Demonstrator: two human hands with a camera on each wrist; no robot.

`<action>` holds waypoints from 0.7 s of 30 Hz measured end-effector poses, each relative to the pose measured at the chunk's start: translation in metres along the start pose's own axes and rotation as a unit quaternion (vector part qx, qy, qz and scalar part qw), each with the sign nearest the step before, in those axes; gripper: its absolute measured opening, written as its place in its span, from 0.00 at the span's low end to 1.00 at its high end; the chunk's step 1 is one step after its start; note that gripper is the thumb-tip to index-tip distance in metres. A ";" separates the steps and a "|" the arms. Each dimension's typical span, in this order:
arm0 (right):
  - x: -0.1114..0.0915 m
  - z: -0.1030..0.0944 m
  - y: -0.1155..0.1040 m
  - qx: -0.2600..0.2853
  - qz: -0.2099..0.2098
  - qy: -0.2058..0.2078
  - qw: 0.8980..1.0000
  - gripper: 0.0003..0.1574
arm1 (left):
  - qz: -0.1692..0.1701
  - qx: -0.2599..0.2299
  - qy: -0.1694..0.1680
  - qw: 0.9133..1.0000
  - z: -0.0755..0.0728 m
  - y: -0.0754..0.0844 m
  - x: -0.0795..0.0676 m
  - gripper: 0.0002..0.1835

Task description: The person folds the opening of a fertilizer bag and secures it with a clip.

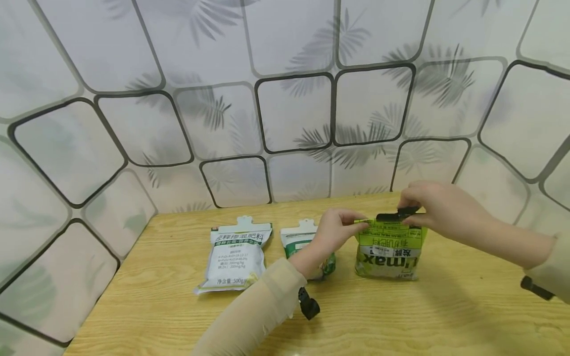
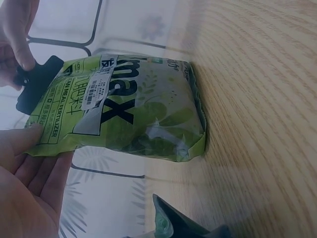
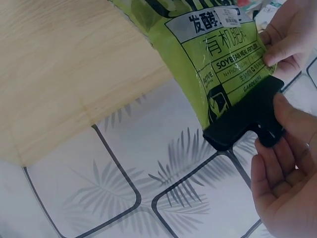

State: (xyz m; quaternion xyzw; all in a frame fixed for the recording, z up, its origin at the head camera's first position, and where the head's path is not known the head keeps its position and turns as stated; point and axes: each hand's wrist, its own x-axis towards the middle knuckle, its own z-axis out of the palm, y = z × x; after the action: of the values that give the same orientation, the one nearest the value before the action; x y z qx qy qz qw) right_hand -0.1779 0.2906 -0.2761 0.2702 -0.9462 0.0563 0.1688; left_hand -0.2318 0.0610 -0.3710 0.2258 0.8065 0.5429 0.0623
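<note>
A green fertilizer bag (image 1: pixel 388 254) stands on the table with its printing upside down. My left hand (image 1: pixel 335 236) pinches the bag's upper left corner between thumb and fingers, as the left wrist view also shows at the bag's edge. A black clip (image 3: pixel 242 116) sits across the bag's top edge. My right hand (image 1: pixel 438 210) holds this clip, thumb on one side and fingers on the other; in the right wrist view the right hand (image 3: pixel 287 168) grips its handle.
A white fertilizer bag (image 1: pixel 236 259) with a pale clip (image 1: pixel 244 225) lies at the left. Another white-and-green bag (image 1: pixel 328 267) with a pale clip (image 1: pixel 306 226) is partly hidden behind the left arm. The wooden table (image 1: pixel 147 306) meets a patterned backdrop (image 1: pixel 294 113).
</note>
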 end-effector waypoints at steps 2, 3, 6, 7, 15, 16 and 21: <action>0.000 0.000 0.000 0.001 0.004 0.002 1.000 0.17 | 0.002 0.001 -0.001 1.000 0.000 0.000 0.000 0.11; 0.000 0.000 -0.001 0.001 0.006 0.004 1.000 0.16 | 0.004 0.001 -0.002 1.000 0.000 0.000 0.000 0.12; 0.000 -0.001 -0.002 0.006 0.011 0.007 1.000 0.16 | 0.009 0.002 -0.003 1.000 0.000 0.000 0.000 0.12; 0.001 -0.002 -0.002 0.007 0.013 0.006 1.000 0.16 | 0.012 0.003 -0.004 1.000 0.000 0.000 0.000 0.11; 0.011 -0.007 -0.005 0.014 0.028 -0.040 0.999 0.16 | 0.015 -0.004 -0.009 1.000 0.001 -0.001 0.001 0.11; 0.014 -0.007 -0.005 0.012 0.027 -0.047 0.998 0.17 | 0.015 -0.003 -0.009 1.000 0.001 -0.001 0.001 0.11; 0.027 -0.011 -0.009 0.012 0.026 -0.090 0.996 0.17 | 0.019 0.000 -0.010 1.000 0.000 -0.002 0.001 0.11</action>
State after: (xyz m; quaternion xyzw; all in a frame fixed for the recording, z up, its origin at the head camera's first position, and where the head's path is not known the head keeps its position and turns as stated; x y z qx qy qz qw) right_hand -0.1915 0.2722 -0.2558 0.2510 -0.9636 0.0472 0.0783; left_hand -0.2329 0.0613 -0.3726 0.2469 0.8012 0.5418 0.0599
